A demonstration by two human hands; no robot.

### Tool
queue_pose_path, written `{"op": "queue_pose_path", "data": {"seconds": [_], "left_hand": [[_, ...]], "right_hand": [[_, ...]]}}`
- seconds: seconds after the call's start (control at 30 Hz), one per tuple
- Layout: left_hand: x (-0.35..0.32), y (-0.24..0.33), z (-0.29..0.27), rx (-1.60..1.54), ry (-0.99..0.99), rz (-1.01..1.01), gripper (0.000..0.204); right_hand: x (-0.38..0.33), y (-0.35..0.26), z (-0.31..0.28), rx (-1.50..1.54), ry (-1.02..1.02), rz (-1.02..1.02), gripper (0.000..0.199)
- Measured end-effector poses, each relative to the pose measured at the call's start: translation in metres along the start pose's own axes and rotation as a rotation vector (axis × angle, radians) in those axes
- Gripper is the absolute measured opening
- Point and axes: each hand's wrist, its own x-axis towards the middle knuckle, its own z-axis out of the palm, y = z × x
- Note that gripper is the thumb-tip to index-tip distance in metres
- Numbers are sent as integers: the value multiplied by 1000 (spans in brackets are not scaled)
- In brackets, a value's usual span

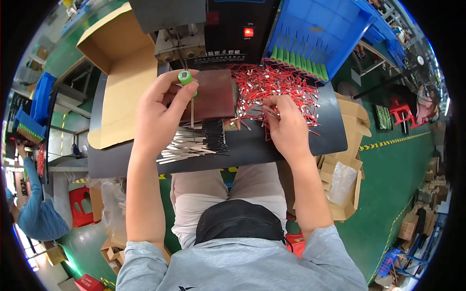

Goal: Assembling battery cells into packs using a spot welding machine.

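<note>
Left hand grip clamped on green cell, metal strip hanging below, just left of brown block. Right hand fingers pinched together in red wire pile, right of block. Step: picking 1 wire. Next likely needs wire brought to cell.

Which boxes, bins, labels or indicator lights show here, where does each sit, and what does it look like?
Open cardboard box: upper left of the bench, tan, flaps spread.
Blue bin: upper right, tilted, a row of green cells along its lower edge.
Black machine: top centre, with a lit red switch and white lettering.
Cardboard box: right of the person's lap, tan, holding a clear bag.
Blue bin: far left, also with green cells.
</note>
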Motion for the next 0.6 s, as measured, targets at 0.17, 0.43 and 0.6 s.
{"op": "queue_pose_path", "data": {"seconds": [0.17, 0.43, 0.6], "left_hand": [[2, -6, 2, 11, -8, 81, 22], [1, -7, 1, 56, 5, 92, 25], [2, -7, -1, 186, -26, 127, 25]], "right_hand": [[14, -14, -11, 359, -32, 122, 12], [47, -86, 0, 891, 13, 102, 15], [60, -96, 17, 874, -34, 80, 12]]}}
